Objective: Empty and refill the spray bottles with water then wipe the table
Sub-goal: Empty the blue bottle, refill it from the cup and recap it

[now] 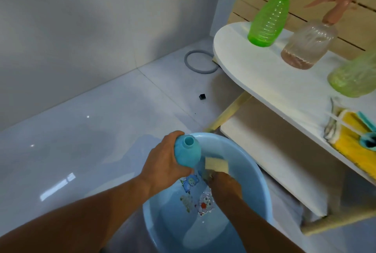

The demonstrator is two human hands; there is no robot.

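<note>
Blue plastic tub [262, 191] sits on the shiny grey floor tiles [101, 130], round w/ smooth walls. Water fills the bottom, and cartoon stickers [195, 191] show through it. The left hand [164, 163] wraps round a small teal bottle [188, 152], fat and round, cap off, open neck facing up at the camera, held over the tub's far rim. The right hand [221, 181] is low inside the tub, fingers curled on a tan square thing [216, 163], prob. a sponge or small cup, hard to tell in the blur.

To the right is a cream table [254, 73] w/ a rounded end and pale wood legs. On top stand 3 more spray bottles. The green spray bottle [268, 19] is tall, ribbed, see-through plastic w/ a green and white trigger top. Near it is the clear spray bottle [307, 45], squat and ribbed, w/ a pinkish-brown trigger and a bit of pinkish liquid at the bottom. Another light green bottle [354, 78] is cut off at the frame edge, no top seen. At the table's near edge lies a folded yellow cloth [350, 143] w/ a teal bit on it.

On the floor by the wall lies a grey ring of hose [200, 61], and a tiny black cube [202, 96] sits apart from it.
</note>
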